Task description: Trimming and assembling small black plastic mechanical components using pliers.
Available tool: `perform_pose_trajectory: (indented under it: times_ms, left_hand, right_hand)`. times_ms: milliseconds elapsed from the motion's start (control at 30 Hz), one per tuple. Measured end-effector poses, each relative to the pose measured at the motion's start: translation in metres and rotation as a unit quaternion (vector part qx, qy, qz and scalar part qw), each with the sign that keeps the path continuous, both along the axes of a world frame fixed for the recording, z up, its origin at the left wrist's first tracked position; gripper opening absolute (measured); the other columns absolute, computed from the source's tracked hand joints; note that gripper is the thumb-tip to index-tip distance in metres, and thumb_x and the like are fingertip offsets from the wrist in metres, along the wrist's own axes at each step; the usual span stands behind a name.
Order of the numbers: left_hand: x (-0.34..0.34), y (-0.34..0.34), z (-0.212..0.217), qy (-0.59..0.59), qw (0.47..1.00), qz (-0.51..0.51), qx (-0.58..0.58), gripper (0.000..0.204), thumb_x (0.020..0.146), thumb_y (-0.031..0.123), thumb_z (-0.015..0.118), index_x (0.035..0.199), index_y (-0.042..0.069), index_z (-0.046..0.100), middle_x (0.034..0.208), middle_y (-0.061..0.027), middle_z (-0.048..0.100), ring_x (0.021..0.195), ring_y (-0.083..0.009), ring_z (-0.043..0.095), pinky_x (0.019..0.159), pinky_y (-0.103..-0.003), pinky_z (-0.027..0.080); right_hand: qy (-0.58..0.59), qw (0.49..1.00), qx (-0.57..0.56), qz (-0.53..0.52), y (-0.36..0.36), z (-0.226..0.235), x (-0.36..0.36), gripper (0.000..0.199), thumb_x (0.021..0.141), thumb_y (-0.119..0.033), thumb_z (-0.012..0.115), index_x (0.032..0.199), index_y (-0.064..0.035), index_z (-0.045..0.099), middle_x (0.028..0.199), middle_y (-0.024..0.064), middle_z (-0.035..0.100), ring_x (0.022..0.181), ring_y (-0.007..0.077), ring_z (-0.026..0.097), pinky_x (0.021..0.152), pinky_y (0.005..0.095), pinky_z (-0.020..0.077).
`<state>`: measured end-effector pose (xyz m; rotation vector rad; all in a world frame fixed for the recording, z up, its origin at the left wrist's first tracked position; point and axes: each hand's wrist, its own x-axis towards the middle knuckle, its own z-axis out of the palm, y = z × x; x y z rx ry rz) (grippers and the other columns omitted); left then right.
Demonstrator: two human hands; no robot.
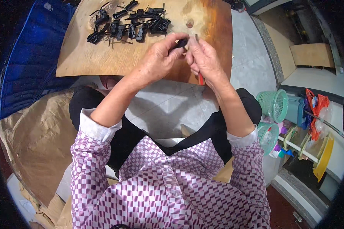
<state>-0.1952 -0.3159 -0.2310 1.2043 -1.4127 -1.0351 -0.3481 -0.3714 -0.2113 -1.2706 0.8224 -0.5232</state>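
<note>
Plywood forms the work surface: a bowed board (pixel 80 57) lies ahead of the seated person in the head view, its near edge just beyond the knees. Both hands meet over the board's near right part. The left hand (pixel 158 61) has thumb and fingers pinched together on a small black part (pixel 182 42), which sits between the two hands at fingertip level. The right hand (pixel 204 59) is curled closed around a tool with a red handle (pixel 200 79); the handle end shows below the palm, and a thin dark tip rises above the fingers just beside the black part. Whether the tip touches the part cannot be told. At the board's far edge lies a pile of black parts (pixel 128 23), loosely spread, some with thin pins sticking out, well apart from the hands. A blue tarp (pixel 23 57) lies left of the board, and brown paper (pixel 38 133) covers the floor at the person's left. To the right stand a green basket (pixel 273 104) and, near it, a second, paler basket (pixel 267 135), with a yellow object (pixel 325 158) further right. The person wears a purple checked shirt (pixel 168 194) with rolled sleeves
</note>
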Motion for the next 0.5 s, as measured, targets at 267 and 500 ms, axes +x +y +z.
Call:
perform_pose_trajectory:
  times_ms: [267,500]
  left_hand:
    - [0.002,0.002,-0.001,0.018,0.997,0.078,-0.011,0.031,0.088,0.005,0.052,0.119,0.003,0.051,0.09,-0.0084,0.062,0.082,-0.012,0.057,0.073,-0.025,0.047]
    - [-0.004,0.001,0.004,0.021,0.996,0.086,0.009,0.031,0.088,0.006,0.052,0.119,0.003,0.051,0.093,-0.0092,0.062,0.084,-0.0128,0.057,0.075,-0.025,0.047]
  right_hand:
    - [-0.037,0.991,0.117,0.045,0.014,0.005,0.006,0.045,0.096,-0.04,0.036,0.126,-0.0069,0.031,0.063,0.0017,0.044,0.043,0.005,0.031,0.04,0.0186,0.0285]
    - [-0.032,0.991,0.121,0.043,0.013,0.003,0.008,0.038,0.097,-0.035,0.037,0.125,-0.0094,0.031,0.061,0.0006,0.043,0.042,0.0046,0.03,0.038,0.0185,0.0269]
